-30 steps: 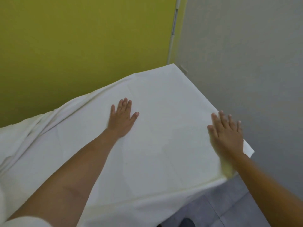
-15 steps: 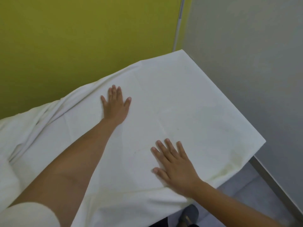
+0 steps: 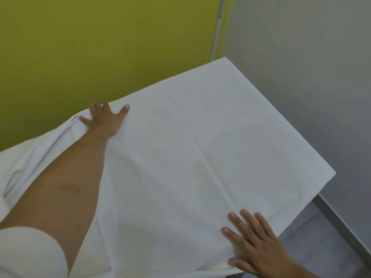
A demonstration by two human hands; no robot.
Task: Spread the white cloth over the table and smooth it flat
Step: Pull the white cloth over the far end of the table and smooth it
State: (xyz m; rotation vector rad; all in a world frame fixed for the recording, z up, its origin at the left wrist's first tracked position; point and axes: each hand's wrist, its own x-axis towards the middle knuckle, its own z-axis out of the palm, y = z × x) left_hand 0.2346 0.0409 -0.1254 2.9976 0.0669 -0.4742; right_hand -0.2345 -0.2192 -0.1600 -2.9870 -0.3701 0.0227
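Note:
The white cloth point(image 3: 200, 141) covers the table, lying flat on the right half with faint fold creases. At the far left edge it is bunched into folds point(image 3: 26, 157). My left hand point(image 3: 104, 119) reaches to the far edge by the yellow wall, fingers spread, pressing flat beside the bunched folds. My right hand point(image 3: 255, 249) lies flat with fingers apart on the cloth at the near right edge. The table itself is hidden under the cloth.
A yellow wall point(image 3: 100, 47) runs along the table's far side and a grey wall point(image 3: 301, 67) stands close on the right. Grey floor point(image 3: 321, 247) shows at the lower right, with a grey skirting strip beside it.
My left hand slid away from me to the cloth's far edge by the folds. My right hand moved from the right corner back to the near edge.

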